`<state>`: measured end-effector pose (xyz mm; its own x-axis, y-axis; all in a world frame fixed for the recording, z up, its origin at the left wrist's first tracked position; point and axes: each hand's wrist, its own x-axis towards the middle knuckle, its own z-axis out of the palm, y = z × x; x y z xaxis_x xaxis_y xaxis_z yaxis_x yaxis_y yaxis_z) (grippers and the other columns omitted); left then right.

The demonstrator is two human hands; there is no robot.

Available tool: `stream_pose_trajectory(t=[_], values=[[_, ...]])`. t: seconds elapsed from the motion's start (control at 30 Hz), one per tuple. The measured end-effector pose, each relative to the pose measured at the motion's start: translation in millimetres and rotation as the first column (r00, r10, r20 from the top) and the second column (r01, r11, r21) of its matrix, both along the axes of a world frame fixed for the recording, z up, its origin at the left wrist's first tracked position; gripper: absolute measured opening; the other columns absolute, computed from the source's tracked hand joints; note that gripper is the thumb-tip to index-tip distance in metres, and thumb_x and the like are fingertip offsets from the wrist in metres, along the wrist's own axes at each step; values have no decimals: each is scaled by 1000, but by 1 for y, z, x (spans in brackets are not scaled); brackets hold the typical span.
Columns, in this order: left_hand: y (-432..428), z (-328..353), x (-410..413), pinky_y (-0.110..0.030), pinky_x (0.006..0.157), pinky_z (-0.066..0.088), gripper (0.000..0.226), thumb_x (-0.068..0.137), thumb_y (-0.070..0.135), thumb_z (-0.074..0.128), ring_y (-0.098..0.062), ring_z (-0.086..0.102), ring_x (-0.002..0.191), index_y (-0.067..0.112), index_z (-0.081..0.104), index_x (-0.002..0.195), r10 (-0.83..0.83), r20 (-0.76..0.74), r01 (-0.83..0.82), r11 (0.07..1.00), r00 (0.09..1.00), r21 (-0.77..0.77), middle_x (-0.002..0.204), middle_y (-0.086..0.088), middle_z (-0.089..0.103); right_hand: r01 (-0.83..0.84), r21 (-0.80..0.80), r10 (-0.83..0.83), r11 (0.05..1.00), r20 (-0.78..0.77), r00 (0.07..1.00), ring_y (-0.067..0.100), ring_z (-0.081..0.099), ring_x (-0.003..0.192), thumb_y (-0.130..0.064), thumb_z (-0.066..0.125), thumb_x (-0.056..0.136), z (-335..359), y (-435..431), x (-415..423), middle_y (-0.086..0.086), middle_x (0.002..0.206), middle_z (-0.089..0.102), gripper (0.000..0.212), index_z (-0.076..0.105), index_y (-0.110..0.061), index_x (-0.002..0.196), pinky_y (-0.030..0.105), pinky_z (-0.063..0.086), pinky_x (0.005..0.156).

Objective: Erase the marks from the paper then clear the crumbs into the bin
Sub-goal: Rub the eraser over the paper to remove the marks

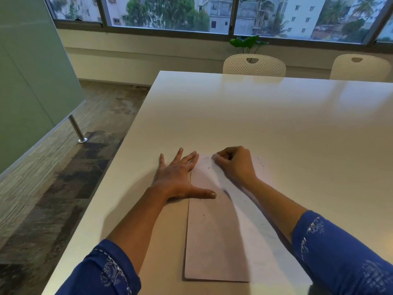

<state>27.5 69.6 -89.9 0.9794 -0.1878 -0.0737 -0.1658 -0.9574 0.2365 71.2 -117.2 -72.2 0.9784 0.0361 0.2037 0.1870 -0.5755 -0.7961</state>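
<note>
Paper (212, 241) lies at the table's (276, 113) near edge, a dark mark (226, 192) left mid-sheet. L hand (178, 177), fingers splayed flat, pins its left side. R hand (236, 162), fingers curled tight, presumably on a hidden eraser, sits at the top. Best approach: short strokes away from the pinning hand.

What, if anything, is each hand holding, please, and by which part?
The left hand lies flat on the paper, holding nothing; the right hand is curled, but its contents are hidden.

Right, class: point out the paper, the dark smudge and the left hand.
paper (212, 241): head view, its shaded middle.
smudge (226, 193): head view, its dark centre.
left hand (176, 178): head view, back of the hand.
</note>
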Motion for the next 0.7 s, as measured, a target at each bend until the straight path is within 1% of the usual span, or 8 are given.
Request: stream_pose_trajectory(t=[0.1, 0.2, 0.27, 0.33, 0.4, 0.47, 0.53, 0.7], values=[[0, 0, 1, -66, 117, -8, 137, 46, 106, 37, -11, -19, 151, 37, -2, 158, -1, -4, 1, 1000, 1000, -4, 164, 20, -6, 18, 13, -18, 1000, 1, 1000, 13, 65, 64, -21, 73, 87, -2, 2, 1, 3, 75, 72, 13, 77, -9, 85, 22, 50, 61], [1, 3, 1, -64, 117, -11, 128, 58, 96, 51, -10, -19, 150, 36, 0, 159, -9, -13, 9, 1000, 1000, -19, 165, 21, -6, -211, -81, 212, 974, -6, 977, 7, 66, 69, -23, 68, 91, -6, 21, -25, -4, 79, 71, 15, 76, -10, 90, 10, 46, 64], [1, 5, 0, -64, 117, -11, 125, 62, 90, 58, -11, -19, 150, 35, 0, 159, -12, -18, 12, 1000, 1000, -14, 165, 20, -5, -325, -125, 323, 938, -35, 946, 7, 65, 70, -24, 68, 91, -9, 26, -31, 0, 83, 73, 17, 76, -9, 93, 7, 45, 63], [0, 3, 0, -64, 117, -10, 129, 56, 97, 50, -10, -19, 150, 36, 0, 159, -9, -11, 9, 1000, 1000, -16, 165, 21, -5, -274, -125, 275, 954, -6, 961, 4, 66, 71, -27, 69, 91, -8, 22, -20, -1, 86, 74, 17, 77, -12, 94, 7, 47, 64], [0, 1, 0, -65, 117, -8, 134, 49, 104, 41, -10, -20, 150, 37, -1, 158, -4, -5, 4, 1000, 1000, -5, 164, 21, -6, -117, -86, 118, 989, 9, 993, 5, 66, 67, -27, 71, 89, -4, 13, -5, -2, 81, 74, 16, 77, -13, 91, 10, 47, 61], [0, -1, 0, -66, 117, -8, 136, 47, 105, 38, -11, -19, 151, 37, -2, 158, 6, -3, -6, 1000, 1000, 6, 164, 20, -6, -3, -55, 4, 998, 8, 1000, 6, 62, 59, -24, 72, 88, -1, 4, 9, -2, 73, 71, 15, 77, -10, 88, 9, 41, 54], [0, -1, 0, -66, 117, -8, 135, 48, 105, 39, -12, -19, 151, 37, -2, 158, 5, 2, -5, 1000, 1000, 7, 165, 19, -6, 24, -48, -24, 999, 17, 1000, 3, 59, 58, -23, 72, 88, 1, 5, 9, -3, 70, 69, 15, 77, -9, 86, 7, 39, 53], [1, 3, 1, -63, 117, -13, 126, 60, 93, 55, -10, -20, 150, 36, 0, 158, -5, -15, 5, 1000, 1000, -14, 164, 21, -6, -267, -52, 263, 962, -70, 962, 6, 60, 60, -21, 68, 89, -6, 25, -33, 7, 74, 72, 16, 74, -7, 86, 11, 46, 57]])
